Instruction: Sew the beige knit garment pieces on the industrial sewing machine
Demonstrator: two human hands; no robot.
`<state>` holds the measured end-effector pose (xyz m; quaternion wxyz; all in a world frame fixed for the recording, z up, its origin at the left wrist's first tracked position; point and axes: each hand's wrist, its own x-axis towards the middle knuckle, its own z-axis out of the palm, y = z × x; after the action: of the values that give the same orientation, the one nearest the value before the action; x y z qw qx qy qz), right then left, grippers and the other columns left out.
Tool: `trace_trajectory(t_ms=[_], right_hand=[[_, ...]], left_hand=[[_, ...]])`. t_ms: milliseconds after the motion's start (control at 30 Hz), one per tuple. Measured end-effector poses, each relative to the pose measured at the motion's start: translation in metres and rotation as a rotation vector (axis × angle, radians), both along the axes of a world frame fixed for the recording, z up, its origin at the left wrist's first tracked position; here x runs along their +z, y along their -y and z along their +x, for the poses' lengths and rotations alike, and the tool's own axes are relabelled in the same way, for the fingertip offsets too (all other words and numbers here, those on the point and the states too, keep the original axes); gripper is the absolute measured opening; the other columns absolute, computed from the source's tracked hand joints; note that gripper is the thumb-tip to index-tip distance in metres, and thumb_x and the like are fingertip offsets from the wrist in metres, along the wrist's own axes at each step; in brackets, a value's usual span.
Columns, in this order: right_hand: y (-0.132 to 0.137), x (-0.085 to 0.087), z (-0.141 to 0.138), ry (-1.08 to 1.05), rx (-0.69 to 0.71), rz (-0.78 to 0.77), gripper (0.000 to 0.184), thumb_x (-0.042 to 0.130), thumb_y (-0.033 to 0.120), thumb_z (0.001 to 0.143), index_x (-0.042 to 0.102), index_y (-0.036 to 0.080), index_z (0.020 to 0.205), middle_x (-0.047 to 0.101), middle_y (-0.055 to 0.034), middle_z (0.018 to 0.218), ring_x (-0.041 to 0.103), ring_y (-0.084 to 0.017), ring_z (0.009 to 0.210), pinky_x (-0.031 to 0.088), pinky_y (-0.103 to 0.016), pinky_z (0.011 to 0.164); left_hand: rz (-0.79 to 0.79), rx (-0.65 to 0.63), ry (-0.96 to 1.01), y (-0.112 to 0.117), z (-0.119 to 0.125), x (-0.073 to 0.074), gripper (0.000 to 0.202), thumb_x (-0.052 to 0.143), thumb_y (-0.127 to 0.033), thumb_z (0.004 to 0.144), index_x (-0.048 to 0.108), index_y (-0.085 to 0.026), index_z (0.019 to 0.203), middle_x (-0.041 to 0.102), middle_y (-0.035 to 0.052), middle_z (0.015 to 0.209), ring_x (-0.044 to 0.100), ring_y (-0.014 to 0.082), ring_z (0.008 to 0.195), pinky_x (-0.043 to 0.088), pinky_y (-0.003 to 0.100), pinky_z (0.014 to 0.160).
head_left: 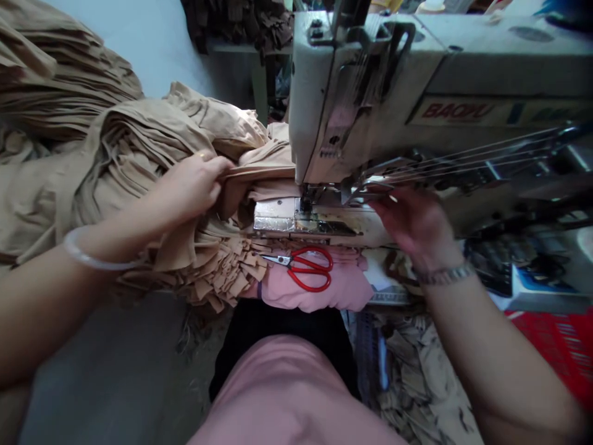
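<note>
My left hand (197, 185) is closed on the edge of a tan fabric piece (259, 168), which runs rightward under the head of a sewing machine (319, 93). At the right of the needle area, my right hand (412, 219) has its fingertips up by the metal guide parts; they are partly hidden and blurred, so what they touch is unclear. Below the machine's metal bed (278, 222) lie red-handled scissors (310, 269) on a pink cloth (319, 290). Their blades point left toward bunched tan fabric strips (222, 269).
Large heaps of tan fabric (60, 80) fill the left side. Taut threads (486, 157) cross the machine's right side. Dark fabric (245, 25) is piled at the back. Cloth scraps (426, 371) lie low on the right, near a red basket (556, 340).
</note>
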<state>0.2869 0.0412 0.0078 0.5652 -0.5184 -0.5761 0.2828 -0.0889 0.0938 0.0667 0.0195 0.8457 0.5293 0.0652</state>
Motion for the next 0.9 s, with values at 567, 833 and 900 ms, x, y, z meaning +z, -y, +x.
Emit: trace_trajectory(t_ms=[567, 833, 900], right_hand=[[0.085, -0.017, -0.005, 0.662, -0.309, 0.088, 0.016, 0.054, 0.022, 0.088, 0.068, 0.022, 0.095, 0.069, -0.0095, 0.1, 0.066, -0.025, 0.097, 0.052, -0.047, 0.094], [0.089, -0.033, 0.041, -0.63, -0.361, -0.102, 0.018, 0.073, 0.042, 0.077, 0.065, 0.031, 0.089, 0.072, 0.0013, 0.099, 0.07, -0.021, 0.096, 0.061, -0.036, 0.072], [0.089, -0.032, 0.046, -0.719, -0.291, -0.195, 0.018, 0.067, 0.048, 0.08, 0.068, 0.032, 0.09, 0.073, 0.0009, 0.103, 0.07, -0.021, 0.101, 0.063, -0.039, 0.072]], left_hand=[[0.005, 0.003, 0.169, -0.028, 0.07, -0.027, 0.04, 0.038, -0.047, 0.095, 0.067, -0.024, 0.109, 0.067, 0.0088, 0.118, 0.058, 0.0285, 0.111, 0.041, 0.044, 0.096], [-0.089, 0.117, 0.139, -0.018, 0.007, -0.017, 0.044, 0.049, -0.061, 0.084, 0.066, -0.029, 0.109, 0.07, 0.0039, 0.104, 0.055, 0.0361, 0.107, 0.038, 0.058, 0.098], [-0.09, 0.131, 0.141, -0.007, -0.014, -0.016, 0.041, 0.053, -0.063, 0.079, 0.068, -0.032, 0.101, 0.071, 0.0013, 0.093, 0.056, 0.0375, 0.108, 0.038, 0.058, 0.1]])
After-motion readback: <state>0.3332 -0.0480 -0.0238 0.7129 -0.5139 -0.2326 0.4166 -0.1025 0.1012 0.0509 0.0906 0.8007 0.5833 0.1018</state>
